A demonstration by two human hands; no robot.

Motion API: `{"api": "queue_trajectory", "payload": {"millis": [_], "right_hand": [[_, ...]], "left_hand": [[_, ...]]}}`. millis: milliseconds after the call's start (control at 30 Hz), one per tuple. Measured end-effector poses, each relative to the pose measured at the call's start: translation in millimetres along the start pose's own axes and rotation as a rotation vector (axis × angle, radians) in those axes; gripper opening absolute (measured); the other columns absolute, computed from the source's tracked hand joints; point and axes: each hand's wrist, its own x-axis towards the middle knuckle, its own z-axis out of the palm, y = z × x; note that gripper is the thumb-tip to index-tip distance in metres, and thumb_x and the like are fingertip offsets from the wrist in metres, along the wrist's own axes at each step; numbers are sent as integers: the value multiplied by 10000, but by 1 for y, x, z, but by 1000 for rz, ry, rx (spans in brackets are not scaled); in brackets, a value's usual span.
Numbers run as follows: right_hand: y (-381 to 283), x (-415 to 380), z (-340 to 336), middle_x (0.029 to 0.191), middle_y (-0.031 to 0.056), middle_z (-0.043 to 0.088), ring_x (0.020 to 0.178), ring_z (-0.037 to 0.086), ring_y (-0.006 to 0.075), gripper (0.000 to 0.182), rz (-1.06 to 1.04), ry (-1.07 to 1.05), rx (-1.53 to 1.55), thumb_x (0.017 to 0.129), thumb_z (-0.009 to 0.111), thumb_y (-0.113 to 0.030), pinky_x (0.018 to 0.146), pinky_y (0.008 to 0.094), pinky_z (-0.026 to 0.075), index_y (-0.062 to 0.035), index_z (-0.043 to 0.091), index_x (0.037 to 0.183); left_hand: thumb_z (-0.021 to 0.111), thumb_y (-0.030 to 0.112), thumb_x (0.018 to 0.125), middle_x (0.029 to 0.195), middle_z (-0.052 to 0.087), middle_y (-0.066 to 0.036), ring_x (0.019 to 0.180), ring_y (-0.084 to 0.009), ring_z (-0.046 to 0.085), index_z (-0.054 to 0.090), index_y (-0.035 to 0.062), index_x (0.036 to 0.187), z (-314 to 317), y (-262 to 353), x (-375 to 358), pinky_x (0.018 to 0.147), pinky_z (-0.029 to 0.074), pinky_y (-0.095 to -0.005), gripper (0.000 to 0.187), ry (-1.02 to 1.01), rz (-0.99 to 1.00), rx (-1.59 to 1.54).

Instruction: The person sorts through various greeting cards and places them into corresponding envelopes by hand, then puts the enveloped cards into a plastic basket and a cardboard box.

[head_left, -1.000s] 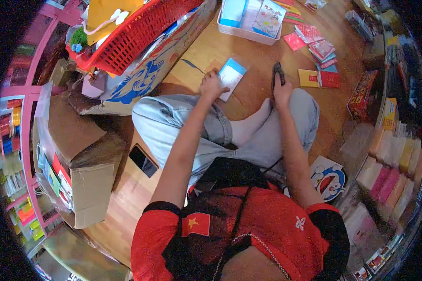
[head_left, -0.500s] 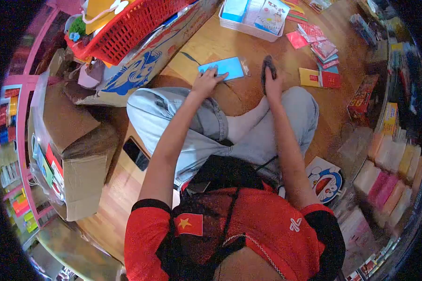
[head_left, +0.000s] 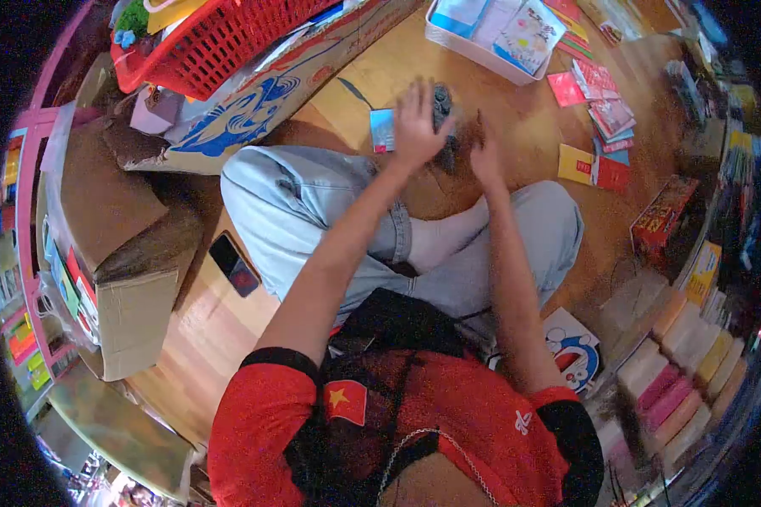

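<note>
My left hand is stretched out with its fingers apart, blurred by motion, above the floor in front of my crossed legs. Part of a light blue envelope shows to the left of that hand, which hides the rest. Just right of the fingers is a dark grey cloth, crumpled and partly covered by the hand. A short way to the right, my right hand is held edge-on near my foot. Its fingers are smeared, pointing away from me.
A white basket of printed papers stands ahead, with red and pink envelopes to its right. At the left are a red plastic basket, cardboard boxes and a phone. A Doraemon picture lies by my right knee.
My left hand has moved right, off the middle of the blue envelope. The dark cloth, earlier in my right hand, is now beside my left fingers. The view has shifted slightly.
</note>
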Motion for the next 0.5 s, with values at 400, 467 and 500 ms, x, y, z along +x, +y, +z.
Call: {"api": "queue_trajectory", "payload": {"millis": [400,467,500], "right_hand": [[-58,-16,-5,1439,75,234,1319,222,279,555,10,-208,-692,843,414,-173,979,612,232,-118,260,1374],[-55,-17,-1,1438,77,236,1317,227,281,557,7,-200,-703,841,416,-170,981,611,231,-115,261,1373],[-53,-16,-1,1436,79,238,1314,231,282,560,-1,-190,-720,838,419,-167,982,611,231,-112,261,1373]], "left_hand": [[400,75,805,1386,297,-194,1295,-361,254,325,-42,1309,-29,-42,-29,1059,211,-452,523,-324,-82,270],[369,31,806,1403,252,-209,1308,-345,233,294,-33,1326,-8,-33,-32,1049,231,-464,529,-300,-97,365],[356,22,806,1401,255,-211,1309,-356,225,294,-34,1326,4,-20,-32,1052,225,-468,526,-298,-33,292]]}}
